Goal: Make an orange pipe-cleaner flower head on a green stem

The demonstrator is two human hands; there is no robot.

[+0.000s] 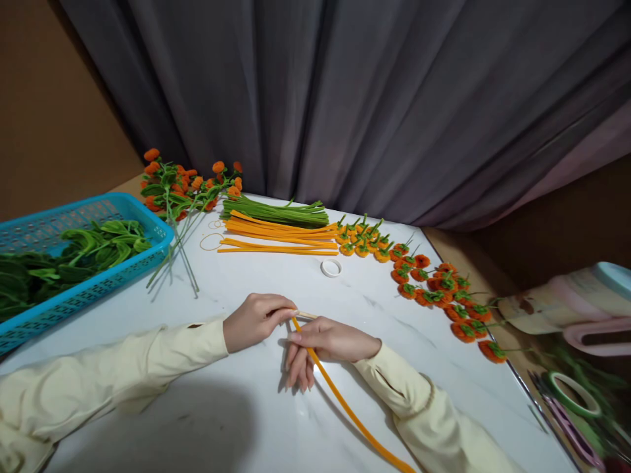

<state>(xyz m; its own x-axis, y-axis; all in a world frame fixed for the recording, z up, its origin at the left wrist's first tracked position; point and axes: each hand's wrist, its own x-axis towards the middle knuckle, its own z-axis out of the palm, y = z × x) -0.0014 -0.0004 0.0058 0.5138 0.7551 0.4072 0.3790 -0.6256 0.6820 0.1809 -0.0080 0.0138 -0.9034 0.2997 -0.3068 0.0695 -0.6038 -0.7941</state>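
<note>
My left hand [254, 320] and my right hand [323, 345] meet near the middle of the white table [207, 414]. Together they hold one end of a long orange pipe cleaner [345, 404], which trails toward the near right edge. A thin pale stick [308, 315] lies between the fingertips at that end. My left fingers pinch the tip; my right thumb and forefinger grip just below it.
A blue basket [98, 279] of green leaves stands at the left. Orange flower stems [185, 190], green [276, 211] and orange [279, 236] pipe cleaner bundles, a white tape ring [331, 267] and several small orange fruits [434, 286] lie beyond. A pink bag [576, 305] is at the right.
</note>
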